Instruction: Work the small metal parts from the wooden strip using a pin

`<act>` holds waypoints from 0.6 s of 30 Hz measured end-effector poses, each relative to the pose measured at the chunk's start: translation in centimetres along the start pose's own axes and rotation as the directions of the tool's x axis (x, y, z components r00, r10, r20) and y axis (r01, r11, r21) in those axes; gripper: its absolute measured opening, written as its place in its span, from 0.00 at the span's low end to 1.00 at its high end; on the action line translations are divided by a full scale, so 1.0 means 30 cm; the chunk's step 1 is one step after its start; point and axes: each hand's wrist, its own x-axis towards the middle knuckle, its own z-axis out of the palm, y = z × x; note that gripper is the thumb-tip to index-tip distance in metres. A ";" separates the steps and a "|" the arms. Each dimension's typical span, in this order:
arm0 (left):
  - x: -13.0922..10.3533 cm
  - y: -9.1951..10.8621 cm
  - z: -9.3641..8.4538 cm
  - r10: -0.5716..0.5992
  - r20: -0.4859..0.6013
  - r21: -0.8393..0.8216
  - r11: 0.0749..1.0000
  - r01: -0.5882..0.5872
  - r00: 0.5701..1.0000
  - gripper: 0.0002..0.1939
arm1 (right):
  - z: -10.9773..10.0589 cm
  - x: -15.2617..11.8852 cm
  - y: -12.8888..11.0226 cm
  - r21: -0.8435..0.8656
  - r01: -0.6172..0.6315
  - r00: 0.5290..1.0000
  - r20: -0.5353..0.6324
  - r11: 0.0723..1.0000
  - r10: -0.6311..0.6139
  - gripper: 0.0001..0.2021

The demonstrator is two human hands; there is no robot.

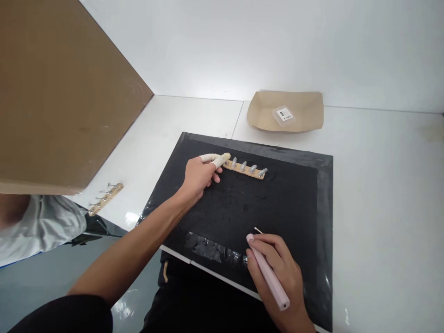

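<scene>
Of two wooden strips (pixel 247 173), the one with four visible silver nail tips (pixel 243 166) lies beside the left hand (pixel 199 174), fingertips pinched together, and beyond the right hand (pixel 282 263), gripping one pink pen-shaped tool (pixel 268 275).

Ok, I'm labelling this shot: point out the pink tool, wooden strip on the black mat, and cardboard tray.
Pink tool (pixel 268 274): head view, middle of its barrel.
Wooden strip (pixel 246 172): head view, front edge, midway along.
Cardboard tray (pixel 306 114): head view, bare inside, right part.
</scene>
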 end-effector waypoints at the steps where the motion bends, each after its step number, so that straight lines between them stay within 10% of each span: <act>1: -0.002 -0.005 -0.002 0.042 -0.008 0.047 0.998 -0.042 0.999 0.07 | 0.001 -0.002 0.002 0.001 -0.001 1.000 -0.002 1.000 0.001 0.09; 10: -0.030 -0.020 -0.010 0.389 0.034 0.547 0.764 -0.343 0.921 0.12 | 0.006 -0.004 0.006 -0.005 0.009 1.000 -0.004 1.000 -0.009 0.09; 18: -0.040 -0.031 -0.014 0.522 0.182 0.911 0.230 -0.343 0.833 0.12 | 0.005 0.000 0.004 0.001 0.010 1.000 -0.014 1.000 -0.010 0.08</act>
